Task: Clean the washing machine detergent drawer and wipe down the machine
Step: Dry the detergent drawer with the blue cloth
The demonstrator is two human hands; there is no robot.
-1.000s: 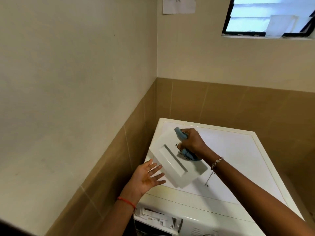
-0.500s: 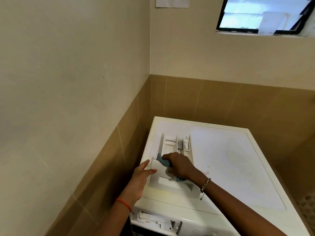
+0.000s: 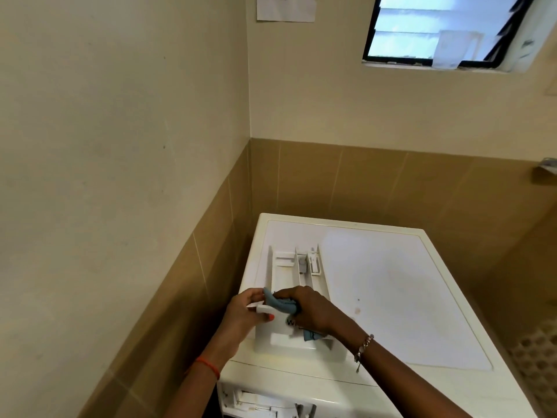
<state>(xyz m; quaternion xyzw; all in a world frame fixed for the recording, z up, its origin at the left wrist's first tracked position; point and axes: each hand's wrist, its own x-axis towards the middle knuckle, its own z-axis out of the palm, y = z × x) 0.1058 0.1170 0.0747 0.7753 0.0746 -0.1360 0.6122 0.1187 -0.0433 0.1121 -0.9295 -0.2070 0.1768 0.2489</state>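
Wiping the detergent drawer's (image 3: 284,276) front, the right hand (image 3: 313,312) clutches a blue cloth (image 3: 278,304), the left hand (image 3: 244,315) grips its corner; rear compartments (image 3: 304,263) seem next.

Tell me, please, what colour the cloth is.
The cloth is light blue, seen in the head view.

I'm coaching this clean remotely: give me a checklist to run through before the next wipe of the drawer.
1. The detergent drawer is out and lying on the washing machine top: ok.
2. The left hand has a grip on the drawer's near corner, steadying it: ok.
3. The right hand holds the blue cloth against the drawer: ok.
4. Far compartments clean: cannot tell, too small.
5. Machine top spotless: not ok, brownish spots beside the drawer.
6. The drawer slot wiped: cannot tell.
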